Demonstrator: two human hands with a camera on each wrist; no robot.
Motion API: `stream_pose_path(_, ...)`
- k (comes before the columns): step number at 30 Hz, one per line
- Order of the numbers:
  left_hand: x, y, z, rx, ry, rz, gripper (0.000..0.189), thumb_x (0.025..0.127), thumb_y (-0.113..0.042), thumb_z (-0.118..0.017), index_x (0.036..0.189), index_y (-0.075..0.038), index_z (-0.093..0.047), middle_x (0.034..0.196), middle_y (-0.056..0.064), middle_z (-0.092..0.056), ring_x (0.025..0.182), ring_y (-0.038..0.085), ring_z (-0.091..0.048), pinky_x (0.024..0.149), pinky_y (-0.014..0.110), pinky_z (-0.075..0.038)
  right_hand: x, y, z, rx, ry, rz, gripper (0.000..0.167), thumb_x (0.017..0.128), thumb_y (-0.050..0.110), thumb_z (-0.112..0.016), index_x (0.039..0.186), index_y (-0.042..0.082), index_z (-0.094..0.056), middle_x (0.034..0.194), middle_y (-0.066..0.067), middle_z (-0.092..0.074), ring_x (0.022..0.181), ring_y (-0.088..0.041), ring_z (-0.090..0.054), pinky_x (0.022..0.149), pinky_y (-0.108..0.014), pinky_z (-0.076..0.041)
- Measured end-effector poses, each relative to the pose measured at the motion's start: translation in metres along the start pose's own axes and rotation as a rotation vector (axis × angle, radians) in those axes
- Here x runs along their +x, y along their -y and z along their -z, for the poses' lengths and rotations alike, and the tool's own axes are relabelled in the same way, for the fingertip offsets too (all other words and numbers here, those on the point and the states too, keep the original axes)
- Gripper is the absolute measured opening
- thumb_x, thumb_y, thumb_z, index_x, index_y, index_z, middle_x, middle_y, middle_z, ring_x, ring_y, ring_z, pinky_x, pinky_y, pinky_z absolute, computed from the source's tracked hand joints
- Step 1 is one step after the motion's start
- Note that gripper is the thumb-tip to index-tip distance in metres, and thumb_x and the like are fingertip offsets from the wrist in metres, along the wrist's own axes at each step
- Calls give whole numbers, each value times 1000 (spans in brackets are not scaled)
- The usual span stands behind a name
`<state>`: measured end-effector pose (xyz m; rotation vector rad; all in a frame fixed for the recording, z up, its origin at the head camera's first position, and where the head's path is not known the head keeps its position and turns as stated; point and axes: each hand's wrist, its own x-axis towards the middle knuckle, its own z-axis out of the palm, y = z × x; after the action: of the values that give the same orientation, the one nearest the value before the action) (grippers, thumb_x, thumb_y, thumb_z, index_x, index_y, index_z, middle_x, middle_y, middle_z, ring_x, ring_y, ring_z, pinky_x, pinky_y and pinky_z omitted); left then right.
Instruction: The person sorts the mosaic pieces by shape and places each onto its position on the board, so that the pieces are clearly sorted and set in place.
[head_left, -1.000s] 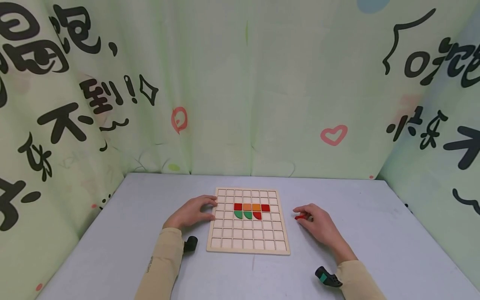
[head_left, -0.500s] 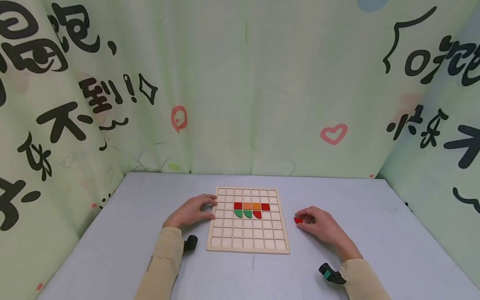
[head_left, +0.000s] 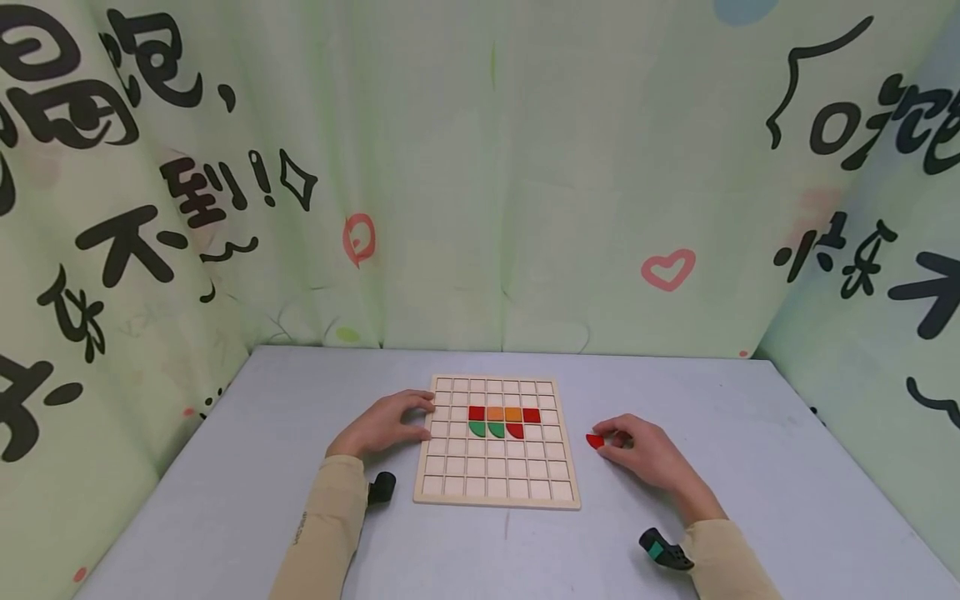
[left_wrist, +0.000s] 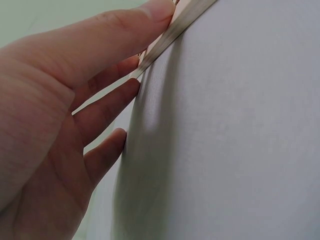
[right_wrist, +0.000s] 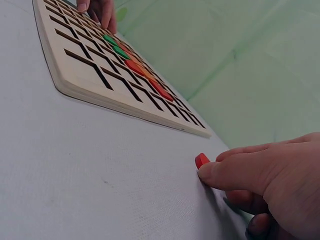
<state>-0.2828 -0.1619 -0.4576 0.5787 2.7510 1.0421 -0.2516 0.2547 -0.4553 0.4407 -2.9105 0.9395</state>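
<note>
A square wooden grid board [head_left: 497, 492] lies on the table. Red and orange square tiles [head_left: 504, 414] fill part of one row, and two green quarter-round tiles [head_left: 487, 429] and a red one [head_left: 514, 431] sit just below them. My left hand [head_left: 381, 427] rests at the board's left edge, its thumb and fingertips touching the rim, as the left wrist view also shows. To the right of the board, apart from it, my right hand [head_left: 643, 450] pinches a red quarter-round tile [head_left: 595, 441] between thumb and fingers; in the right wrist view the fingers cover part of that tile [right_wrist: 201, 160].
The pale table [head_left: 285, 533] extends around the board. Curtains [head_left: 570, 208] with printed writing and hearts stand along its back and sides. A black wrist camera [head_left: 381, 488] is worn on the left arm and another [head_left: 663, 550] on the right.
My right hand has turned slightly and shifted a little to the right and nearer, and more of the red tile shows at its fingertips. The left hand and board have stayed put.
</note>
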Motion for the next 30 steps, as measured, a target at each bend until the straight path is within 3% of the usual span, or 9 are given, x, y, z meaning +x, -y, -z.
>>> stream_pose_path(21, -1, -1, -1, -6, -2, 14, 40, 84, -18, -78, 120, -7, -66, 145, 5, -50, 139, 28, -38, 114, 44, -33, 0, -2, 0, -10, 6, 78, 24, 84, 9, -75, 108, 7, -72, 101, -2, -63, 80, -14, -50, 66, -27, -44)
stream_pose_path(30, -1, -2, 0, -9, -9, 6, 40, 83, -17, -79, 119, -7, -67, 144, 5, -51, 138, 28, -39, 114, 43, -33, 1, 0, -3, -12, -1, 43, 23, 87, 7, -72, 110, 6, -70, 104, -5, -65, 85, -16, -55, 74, -33, -51)
